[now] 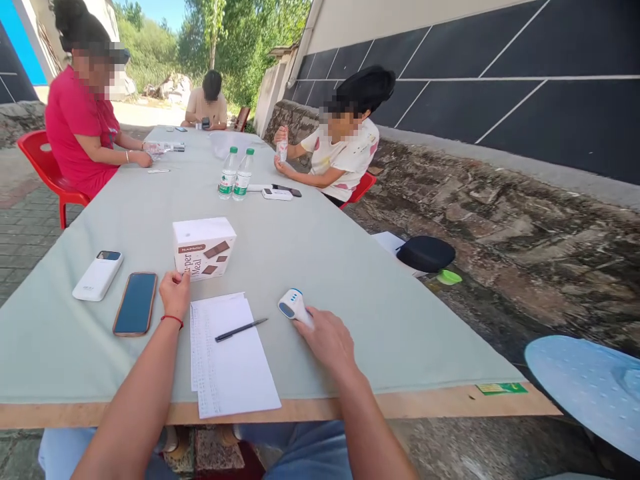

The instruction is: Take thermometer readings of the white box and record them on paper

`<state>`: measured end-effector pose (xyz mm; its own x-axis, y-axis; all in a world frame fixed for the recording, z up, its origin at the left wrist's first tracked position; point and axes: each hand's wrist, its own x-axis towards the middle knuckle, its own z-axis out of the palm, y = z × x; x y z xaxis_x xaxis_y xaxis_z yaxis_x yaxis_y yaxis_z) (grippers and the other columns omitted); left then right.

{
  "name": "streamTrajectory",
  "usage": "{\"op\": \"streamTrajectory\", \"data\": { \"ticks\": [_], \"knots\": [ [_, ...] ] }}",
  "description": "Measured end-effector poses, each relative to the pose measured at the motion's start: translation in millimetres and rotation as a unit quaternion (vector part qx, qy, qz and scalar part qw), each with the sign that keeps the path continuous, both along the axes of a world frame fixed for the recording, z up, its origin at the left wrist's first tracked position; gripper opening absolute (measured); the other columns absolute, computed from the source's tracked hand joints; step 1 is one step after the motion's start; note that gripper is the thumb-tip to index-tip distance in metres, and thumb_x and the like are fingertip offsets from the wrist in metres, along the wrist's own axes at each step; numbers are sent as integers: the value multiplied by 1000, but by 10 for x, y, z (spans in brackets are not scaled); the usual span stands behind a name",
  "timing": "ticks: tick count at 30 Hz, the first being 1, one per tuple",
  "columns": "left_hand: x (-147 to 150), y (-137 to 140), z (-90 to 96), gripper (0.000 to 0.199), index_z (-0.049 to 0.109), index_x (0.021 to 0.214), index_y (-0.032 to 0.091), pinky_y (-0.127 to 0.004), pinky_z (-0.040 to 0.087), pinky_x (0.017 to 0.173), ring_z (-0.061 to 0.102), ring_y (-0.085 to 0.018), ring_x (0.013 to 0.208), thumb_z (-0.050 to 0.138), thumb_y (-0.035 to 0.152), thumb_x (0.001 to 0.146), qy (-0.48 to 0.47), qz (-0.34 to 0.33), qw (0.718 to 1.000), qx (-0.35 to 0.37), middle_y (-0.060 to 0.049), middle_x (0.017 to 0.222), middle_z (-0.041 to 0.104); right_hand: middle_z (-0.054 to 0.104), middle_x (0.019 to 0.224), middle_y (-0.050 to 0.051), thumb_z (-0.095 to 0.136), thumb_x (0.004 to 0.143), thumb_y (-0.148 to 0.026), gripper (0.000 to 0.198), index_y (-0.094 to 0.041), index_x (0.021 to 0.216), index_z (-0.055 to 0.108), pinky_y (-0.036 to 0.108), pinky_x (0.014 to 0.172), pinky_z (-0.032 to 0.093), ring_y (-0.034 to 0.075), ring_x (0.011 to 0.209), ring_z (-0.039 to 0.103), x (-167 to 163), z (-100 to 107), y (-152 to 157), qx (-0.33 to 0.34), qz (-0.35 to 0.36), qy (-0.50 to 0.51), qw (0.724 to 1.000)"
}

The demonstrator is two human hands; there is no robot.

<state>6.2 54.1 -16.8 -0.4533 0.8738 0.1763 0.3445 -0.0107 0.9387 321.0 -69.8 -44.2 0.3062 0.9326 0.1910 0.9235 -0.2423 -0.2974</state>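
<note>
Gripping a white plastic handheld device with blue trim (pixel 291 303) in the right hand (pixel 327 337), fingers wrapped round the handle, head end pointing to about 11 o'clock from the hand. Can't tell if touching the cloth below. Reaching with the left hand (pixel 175 293) to the 7 o'clock bottom corner of a white cardboard box with brown chocolate print (pixel 207 250); fingers curled there, seemingly in contact, but can't tell pinch from light rest. Standing upright on the long bench under a pale grey-green cloth (pixel 425 340), that box, at 11 o'clock from the stacked white paper sheets (pixel 240 377). Lying across those, a slim dark pen (pixel 241 330), tip toward 2 o'clock, in neither hand. Sitting at 10 o'clock from the sheets: a dark-screened phone with a brownish edge (pixel 135 303), then a white power bank with a dark display (pixel 99 277) beyond. At 1 o'clock from the box, two clear plastic bottles with green caps (pixel 227 181). Progress, judgement only: looks mid-work, device in hand, box within touch. Done on paper: small marks down the left side. Left: wide blank area on the top sheet. Can't read any result on the device.
</note>
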Motion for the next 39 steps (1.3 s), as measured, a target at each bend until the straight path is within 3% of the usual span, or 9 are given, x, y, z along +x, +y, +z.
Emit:
{"op": "streamTrajectory", "data": {
  "ticks": [5, 8, 14, 18, 21, 25, 32, 35, 39],
  "knots": [
    [25, -39, 88, 34, 43, 51, 21, -25, 35, 56, 42, -11, 52, 67, 37, 69, -16, -24, 998, -51, 6, 51, 46, 61, 105, 13, 52, 88, -30, 27, -22, 109, 67, 39, 78, 40, 27, 93, 54, -238, 7, 3, 124, 120, -36, 984],
    [55, -75, 149, 39, 45, 48, 20, -25, 33, 53, 40, -10, 50, 71, 42, 68, -8, -60, 995, -77, 5, 49, 46, 62, 91, 9, 48, 90, -21, 26, -23, 104, 69, 36, 78, 39, 24, 87, 53, -496, 56, 57, 80, 248, -22, 965],
    [106, -181, 235, 31, 51, 53, 21, -27, 33, 54, 47, -16, 56, 75, 35, 66, 103, -194, 963, -158, 2, 53, 51, 62, 77, 6, 47, 91, -24, 25, -23, 86, 71, 37, 78, 37, 21, 77, 54, -549, 166, 150, 31, 317, 47, 947],
    [102, -207, 228, 22, 58, 77, 23, -31, 43, 65, 58, -23, 71, 75, 21, 62, 212, -258, 932, -145, -1, 71, 61, 61, 74, 3, 53, 87, -38, 21, -21, 85, 66, 34, 69, 41, 18, 69, 53, -669, 306, 149, 126, 223, 277, 926],
    [116, -205, 163, 29, 59, 85, 22, -40, 47, 85, 60, -30, 95, 73, 16, 61, 262, -310, 909, -94, -6, 91, 66, 56, 66, -2, 63, 77, -40, 20, -21, 79, 59, 30, 61, 41, 14, 60, 50, -1019, 418, 189, 188, 111, 464, 858],
    [145, -212, 56, 37, 60, 95, 21, -49, 38, 106, 51, -32, 123, 67, 7, 62, 239, -389, 889, -35, -11, 124, 60, 54, 58, -5, 65, 72, -35, 18, -21, 71, 53, 28, 60, 42, 12, 56, 51, -1465, 414, 284, 172, 97, 574, 795],
    [160, -227, -79, 49, 61, 106, 21, -48, 34, 111, 42, -31, 134, 62, 4, 60, 209, -447, 869, -17, -11, 137, 53, 57, 60, -4, 63, 67, -35, 17, -19, 74, 60, 27, 57, 42, 12, 56, 51, -1478, 46, 275, 105, 77, 553, 823],
    [182, -228, -109, 51, 61, 106, 21, -48, 33, 111, 41, -32, 134, 62, 3, 59, 232, -446, 864, -23, -11, 137, 53, 54, 56, -5, 62, 65, -35, 17, -19, 73, 59, 27, 54, 40, 12, 52, 48, -1443, 15, 295, 91, 54, 555, 825],
    [204, -232, -143, 50, 61, 107, 21, -46, 33, 111, 40, -32, 134, 63, 4, 59, 232, -446, 864, -18, -11, 137, 52, 58, 60, -3, 63, 62, -33, 16, -19, 67, 59, 29, 58, 42, 13, 57, 50, -1473, 54, 345, 89, 33, 505, 858]
  ]
}}
